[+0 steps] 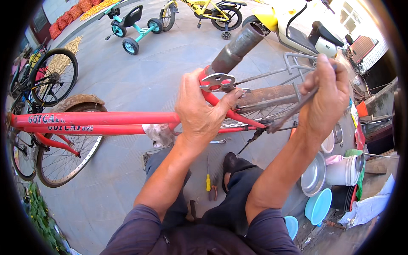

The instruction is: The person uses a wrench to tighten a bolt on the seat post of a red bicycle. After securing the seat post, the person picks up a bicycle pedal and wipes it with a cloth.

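My left hand [199, 108] is wrapped round the end of a red bicycle frame [106, 120]. Its thumb presses near a flat, slotted metal plate [217, 83] that sits across the tube. From that joint a worn grey-brown metal pipe [236, 49] sticks up and to the right. My right hand [323, 93] is raised to the right, closed round a dark metal rod-like tool [293, 111]. Motion blurs that tool, so its exact kind is unclear. Below lies the bike's rear wheel [272, 111] with a rusty mudguard [265, 97] and a grey rack [295, 63].
On the floor between my feet lie a yellow-handled screwdriver [208, 180], pliers [213, 189] and a wrench [221, 141]. Basins [318, 206] and buckets [342, 172] stand at right. A tricycle [134, 25], a yellow bike [208, 15] and a scooter [297, 32] are parked beyond.
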`<state>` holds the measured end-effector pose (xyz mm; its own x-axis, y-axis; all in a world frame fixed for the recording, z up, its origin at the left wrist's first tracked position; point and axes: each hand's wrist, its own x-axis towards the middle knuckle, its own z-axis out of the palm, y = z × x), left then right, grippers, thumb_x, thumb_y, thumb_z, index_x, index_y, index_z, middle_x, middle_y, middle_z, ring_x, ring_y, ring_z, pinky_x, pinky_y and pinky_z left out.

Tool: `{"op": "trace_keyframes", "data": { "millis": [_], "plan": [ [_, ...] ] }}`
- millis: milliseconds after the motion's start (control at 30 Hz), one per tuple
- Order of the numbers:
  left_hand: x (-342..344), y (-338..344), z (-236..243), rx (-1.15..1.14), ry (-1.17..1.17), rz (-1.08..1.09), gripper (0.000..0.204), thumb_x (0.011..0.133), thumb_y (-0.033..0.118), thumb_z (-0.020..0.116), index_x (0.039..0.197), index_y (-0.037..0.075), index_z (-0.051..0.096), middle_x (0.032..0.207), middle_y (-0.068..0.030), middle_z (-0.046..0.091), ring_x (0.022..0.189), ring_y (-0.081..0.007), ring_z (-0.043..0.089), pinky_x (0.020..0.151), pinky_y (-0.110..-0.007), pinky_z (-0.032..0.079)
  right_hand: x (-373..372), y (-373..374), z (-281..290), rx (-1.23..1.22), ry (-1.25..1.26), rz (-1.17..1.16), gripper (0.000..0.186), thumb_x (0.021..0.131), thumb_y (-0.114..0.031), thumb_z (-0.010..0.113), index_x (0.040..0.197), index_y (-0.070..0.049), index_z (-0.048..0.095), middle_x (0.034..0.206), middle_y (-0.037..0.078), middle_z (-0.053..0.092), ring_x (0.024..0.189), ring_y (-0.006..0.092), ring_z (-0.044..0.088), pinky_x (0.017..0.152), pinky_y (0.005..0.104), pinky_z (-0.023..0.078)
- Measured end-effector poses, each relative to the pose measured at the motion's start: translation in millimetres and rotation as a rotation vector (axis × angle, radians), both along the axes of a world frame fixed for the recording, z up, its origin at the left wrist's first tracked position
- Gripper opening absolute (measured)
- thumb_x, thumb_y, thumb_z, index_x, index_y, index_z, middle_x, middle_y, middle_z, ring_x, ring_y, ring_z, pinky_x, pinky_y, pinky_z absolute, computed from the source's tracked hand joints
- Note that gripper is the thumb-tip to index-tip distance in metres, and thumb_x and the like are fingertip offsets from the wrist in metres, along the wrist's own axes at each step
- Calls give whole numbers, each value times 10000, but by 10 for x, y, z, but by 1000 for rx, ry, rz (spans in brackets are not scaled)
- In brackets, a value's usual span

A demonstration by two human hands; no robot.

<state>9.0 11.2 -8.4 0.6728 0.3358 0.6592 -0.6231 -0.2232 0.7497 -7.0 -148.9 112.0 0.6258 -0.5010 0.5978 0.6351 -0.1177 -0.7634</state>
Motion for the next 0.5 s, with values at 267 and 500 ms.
{"op": "trace_keyframes", "data": {
  "millis": [267, 500],
  "plan": [
    [-16, 62, 15, 44, 26, -16, 601, 696, 220, 884, 1154, 20, 551, 945, -99, 619, 836, -244, 648, 701, -352, 504, -84, 148, -390, -480, 406, 327, 201, 874, -52, 688, 1060, -4, 631, 932, 45, 660, 697, 51, 534, 616, 208, 462],
    [-14, 106, 5, 64, 39, -21, 610, 706, 206, 878, 1178, 15, 543, 976, -98, 616, 859, -222, 649, 727, -333, 508, -96, 219, -550, -432, 454, 475, 179, 869, -7, 677, 1046, 22, 671, 929, 43, 669, 730, 70, 602, 635, 225, 486]
  ]
}}
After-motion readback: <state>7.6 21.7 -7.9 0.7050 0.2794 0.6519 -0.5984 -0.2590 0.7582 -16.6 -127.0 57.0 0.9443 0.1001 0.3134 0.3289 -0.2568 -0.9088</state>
